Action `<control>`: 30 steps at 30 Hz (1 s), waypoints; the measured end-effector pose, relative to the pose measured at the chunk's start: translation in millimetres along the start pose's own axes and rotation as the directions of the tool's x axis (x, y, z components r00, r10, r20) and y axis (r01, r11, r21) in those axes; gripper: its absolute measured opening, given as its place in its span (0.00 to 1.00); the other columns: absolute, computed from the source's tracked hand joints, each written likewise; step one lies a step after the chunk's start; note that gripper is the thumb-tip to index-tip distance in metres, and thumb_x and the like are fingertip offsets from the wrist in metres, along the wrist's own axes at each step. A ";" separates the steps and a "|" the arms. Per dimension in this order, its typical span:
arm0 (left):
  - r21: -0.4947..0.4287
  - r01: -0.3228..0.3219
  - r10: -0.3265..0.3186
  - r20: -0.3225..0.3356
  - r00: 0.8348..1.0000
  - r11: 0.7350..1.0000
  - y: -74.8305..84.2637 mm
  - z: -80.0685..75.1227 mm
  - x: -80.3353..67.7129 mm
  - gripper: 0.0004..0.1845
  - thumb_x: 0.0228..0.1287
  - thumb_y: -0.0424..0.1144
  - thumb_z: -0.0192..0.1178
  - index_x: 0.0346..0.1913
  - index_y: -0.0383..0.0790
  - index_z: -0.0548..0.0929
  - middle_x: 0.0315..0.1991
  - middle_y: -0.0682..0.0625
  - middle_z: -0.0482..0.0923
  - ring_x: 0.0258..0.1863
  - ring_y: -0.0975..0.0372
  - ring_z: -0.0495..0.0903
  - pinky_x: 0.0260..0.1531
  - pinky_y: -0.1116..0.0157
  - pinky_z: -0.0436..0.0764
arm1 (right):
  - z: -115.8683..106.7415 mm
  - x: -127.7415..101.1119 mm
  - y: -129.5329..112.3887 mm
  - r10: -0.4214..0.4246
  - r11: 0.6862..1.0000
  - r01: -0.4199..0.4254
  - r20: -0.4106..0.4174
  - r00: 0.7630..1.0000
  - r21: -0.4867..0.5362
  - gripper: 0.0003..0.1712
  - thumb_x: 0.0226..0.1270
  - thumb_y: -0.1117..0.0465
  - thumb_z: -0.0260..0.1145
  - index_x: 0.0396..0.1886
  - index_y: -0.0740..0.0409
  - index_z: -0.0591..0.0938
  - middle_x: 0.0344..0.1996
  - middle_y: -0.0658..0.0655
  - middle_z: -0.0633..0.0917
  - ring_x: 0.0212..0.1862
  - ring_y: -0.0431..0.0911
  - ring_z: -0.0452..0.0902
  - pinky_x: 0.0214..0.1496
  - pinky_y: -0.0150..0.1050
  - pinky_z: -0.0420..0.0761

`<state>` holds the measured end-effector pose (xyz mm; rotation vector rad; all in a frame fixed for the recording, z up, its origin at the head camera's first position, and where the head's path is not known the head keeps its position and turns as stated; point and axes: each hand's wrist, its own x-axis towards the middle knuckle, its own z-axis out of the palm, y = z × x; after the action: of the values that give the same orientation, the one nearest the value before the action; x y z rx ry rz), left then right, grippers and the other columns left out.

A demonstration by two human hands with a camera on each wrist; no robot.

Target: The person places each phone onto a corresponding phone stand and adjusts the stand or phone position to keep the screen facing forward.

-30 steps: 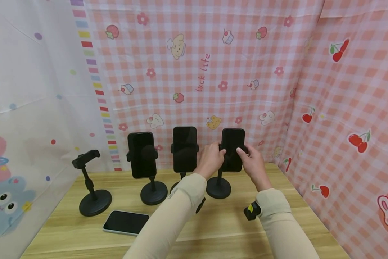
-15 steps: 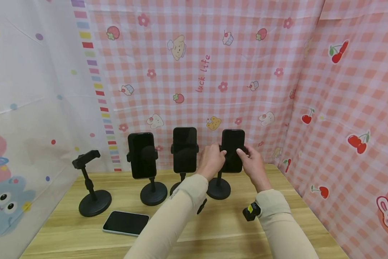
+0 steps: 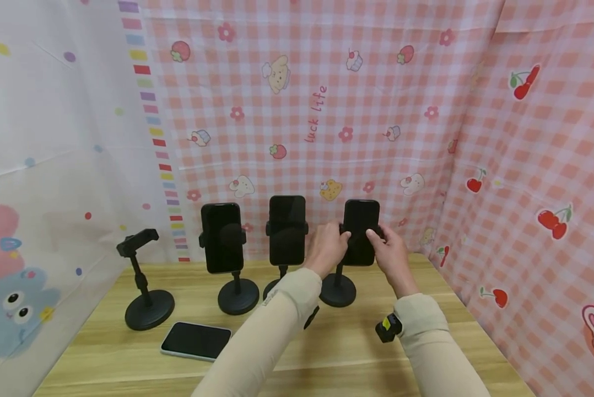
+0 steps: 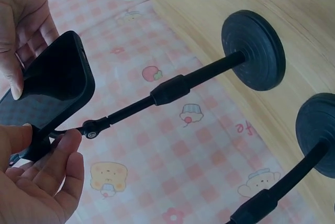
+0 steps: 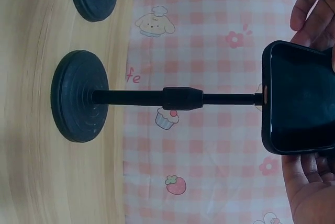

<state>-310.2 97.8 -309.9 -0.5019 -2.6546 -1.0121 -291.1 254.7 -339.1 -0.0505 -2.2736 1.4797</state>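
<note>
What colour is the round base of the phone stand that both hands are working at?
Black; the stand's round base shows best in the right wrist view, resting on the wooden table.

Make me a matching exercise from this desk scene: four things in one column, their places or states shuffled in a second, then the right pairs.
Things:
1. right phone
2. leftmost stand
3. flat phone
4. middle phone

States:
A. lies screen-up on the table
B. clamp holds nothing
C. gripped at its sides by both hands, left and right
D. sits in its stand, untouched

Pairs: 1-C, 2-B, 3-A, 4-D
</note>
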 end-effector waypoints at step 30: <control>0.068 -0.072 0.073 -0.003 0.997 0.995 -9.5 5.3 -8.0 0.13 0.74 0.47 0.57 0.49 0.40 0.81 0.22 0.54 0.75 0.22 0.64 0.77 0.35 0.60 0.78 | 2.5 -12.4 5.4 -0.054 0.996 0.054 0.000 0.999 -0.072 0.24 0.79 0.53 0.54 0.67 0.60 0.73 0.59 0.69 0.78 0.59 0.62 0.75 0.56 0.57 0.76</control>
<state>-307.4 93.0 -322.1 -0.5752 -2.6350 -0.8979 -281.8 251.6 -348.7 -0.0113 -2.3081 1.3692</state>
